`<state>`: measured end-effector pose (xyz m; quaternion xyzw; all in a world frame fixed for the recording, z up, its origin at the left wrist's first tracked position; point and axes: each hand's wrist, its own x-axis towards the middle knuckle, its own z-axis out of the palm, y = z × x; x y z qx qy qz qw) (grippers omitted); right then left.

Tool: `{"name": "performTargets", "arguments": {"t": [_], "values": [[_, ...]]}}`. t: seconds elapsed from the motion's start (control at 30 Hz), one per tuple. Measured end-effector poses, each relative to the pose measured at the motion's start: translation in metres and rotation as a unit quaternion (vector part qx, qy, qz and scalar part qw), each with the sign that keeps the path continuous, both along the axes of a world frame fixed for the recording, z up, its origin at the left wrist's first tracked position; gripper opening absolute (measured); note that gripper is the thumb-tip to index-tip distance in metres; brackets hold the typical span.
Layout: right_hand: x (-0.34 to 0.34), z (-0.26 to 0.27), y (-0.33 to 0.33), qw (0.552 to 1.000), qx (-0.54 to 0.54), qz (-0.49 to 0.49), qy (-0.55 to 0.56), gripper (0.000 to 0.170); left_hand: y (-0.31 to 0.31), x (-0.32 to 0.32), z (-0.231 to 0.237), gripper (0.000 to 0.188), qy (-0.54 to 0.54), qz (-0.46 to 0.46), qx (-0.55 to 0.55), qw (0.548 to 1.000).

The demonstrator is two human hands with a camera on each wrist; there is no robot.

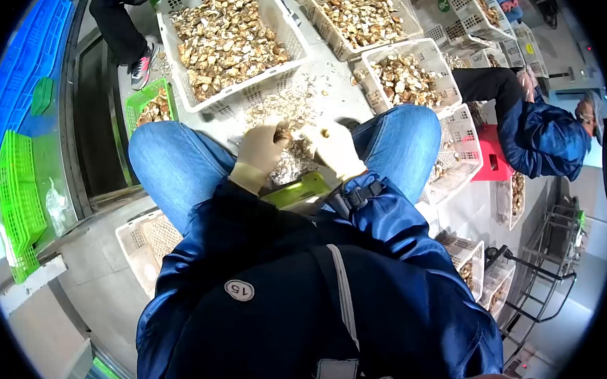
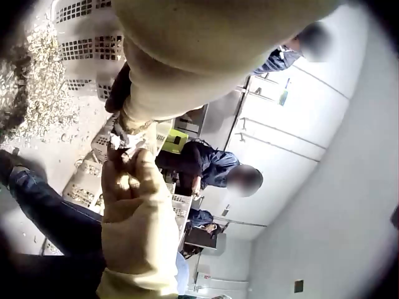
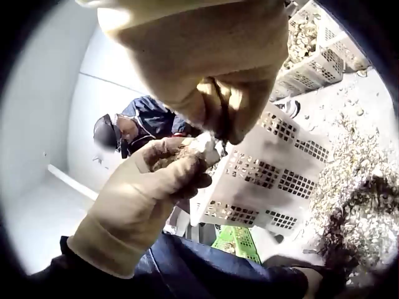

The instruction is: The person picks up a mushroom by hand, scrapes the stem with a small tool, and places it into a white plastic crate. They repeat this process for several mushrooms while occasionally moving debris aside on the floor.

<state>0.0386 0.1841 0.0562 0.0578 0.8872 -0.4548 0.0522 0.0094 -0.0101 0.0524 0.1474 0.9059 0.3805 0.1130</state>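
Both hands wear pale gloves and meet above a heap of whitish and brown scraps (image 1: 290, 164) between the knees. My left hand (image 1: 259, 153) grips a mushroom (image 3: 203, 146), with brown at the glove and a ragged white part facing out. My right hand (image 1: 334, 149) comes in from the other side, fingers curled and fingertips right at that white part. From the left wrist view, the right hand (image 2: 138, 212) pinches at the pale piece. A dark gap shows between the right hand's fingers in the right wrist view; I cannot tell whether a small tool is there.
A large white crate (image 1: 246, 83) of mushrooms stands ahead, with another mushroom crate (image 1: 416, 105) at the right knee. A green basket (image 1: 166, 88) is beside the left knee. A yellow-green object (image 1: 297, 192) lies below the wrists. Another person (image 1: 551, 135) sits at the right.
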Motion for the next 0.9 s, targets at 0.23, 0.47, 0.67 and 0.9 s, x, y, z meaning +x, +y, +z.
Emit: {"name": "performTargets", "arguments": {"t": [0.23, 0.47, 0.67, 0.9], "values": [[-0.002, -0.028, 0.008, 0.982, -0.169, -0.033, -0.077, 0.024, -0.001, 0.001, -0.005, 0.030, 0.028, -0.002, 0.046, 0.999], [0.002, -0.005, 0.000, 0.993, -0.116, 0.000, 0.008, 0.024, -0.001, 0.002, 0.002, 0.030, 0.030, -0.009, 0.035, 0.999], [-0.002, -0.024, 0.008, 0.994, -0.095, -0.053, -0.006, 0.025, -0.002, -0.002, 0.008, 0.035, -0.066, 0.028, 0.088, 0.994], [0.002, 0.007, -0.002, 0.993, -0.099, -0.024, 0.052, 0.027, -0.004, -0.005, -0.011, 0.034, -0.069, 0.079, 0.170, 0.980]]}}
